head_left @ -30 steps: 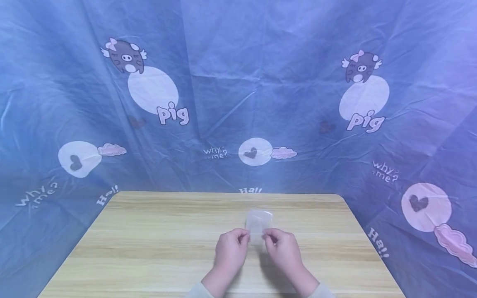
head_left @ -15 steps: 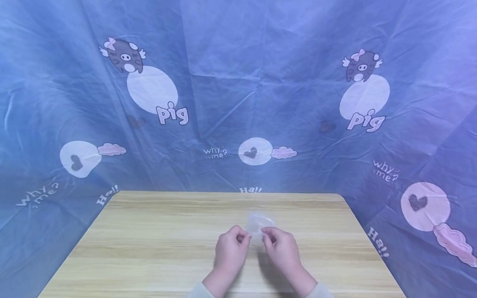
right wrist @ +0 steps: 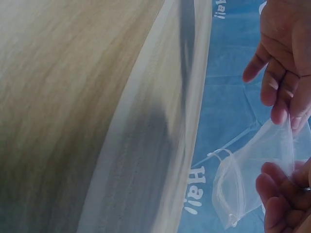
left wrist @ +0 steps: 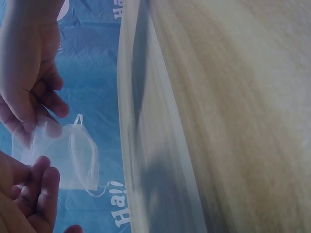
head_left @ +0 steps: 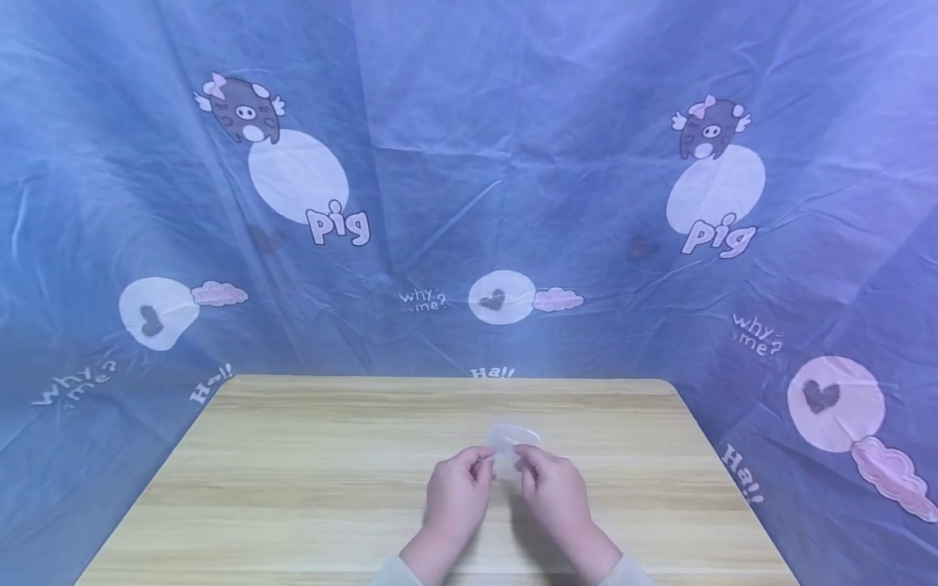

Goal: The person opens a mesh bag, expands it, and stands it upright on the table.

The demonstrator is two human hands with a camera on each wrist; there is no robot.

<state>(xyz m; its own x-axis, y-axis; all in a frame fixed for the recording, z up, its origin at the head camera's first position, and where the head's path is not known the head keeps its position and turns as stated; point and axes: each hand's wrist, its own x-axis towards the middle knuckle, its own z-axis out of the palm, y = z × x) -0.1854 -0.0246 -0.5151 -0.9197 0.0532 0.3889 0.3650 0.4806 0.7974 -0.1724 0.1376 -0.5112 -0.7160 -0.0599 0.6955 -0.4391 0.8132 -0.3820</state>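
Left hand and right hand pinch 1 bag (table's side edges well apart).

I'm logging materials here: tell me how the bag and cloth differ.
The bag is whitish and see-through; the cloth is blue and printed.
The bag is small; the cloth far larger.
Left hand and right hand hold the bag; the cloth hangs behind the table.
Both look thin and flexible.

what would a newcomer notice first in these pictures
Probably the blue cloth behind the table and along its sides, with two cartoon pigs printed high up. Next, the left hand and right hand pinching a see-through pouch with thin white loops, above the wood-patterned table.
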